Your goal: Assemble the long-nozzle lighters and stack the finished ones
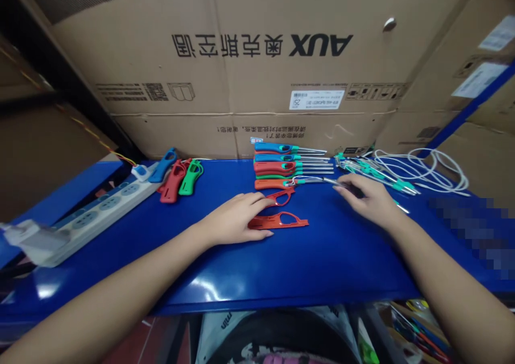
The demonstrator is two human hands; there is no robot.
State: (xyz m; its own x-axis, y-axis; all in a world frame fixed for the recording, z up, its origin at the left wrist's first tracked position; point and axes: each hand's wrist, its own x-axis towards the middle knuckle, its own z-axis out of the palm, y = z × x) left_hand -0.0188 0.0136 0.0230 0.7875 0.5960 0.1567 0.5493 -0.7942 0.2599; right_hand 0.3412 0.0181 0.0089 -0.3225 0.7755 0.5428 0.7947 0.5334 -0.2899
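Note:
My left hand rests over two red-orange plastic handle shells on the blue surface, its fingers on them. The upper shell and the lower shell lie with their hollow sides up. My right hand pinches a thin metal rod with a dark part under the fingers. White wires run near the rod's left end, over an orange lighter. Above it lies a stack of blue and red lighters with metal tubes pointing right.
At the left are a white power strip and blue, red and green handles. Metal rods with teal parts and a coiled white cable lie back right. A large cardboard box stands behind.

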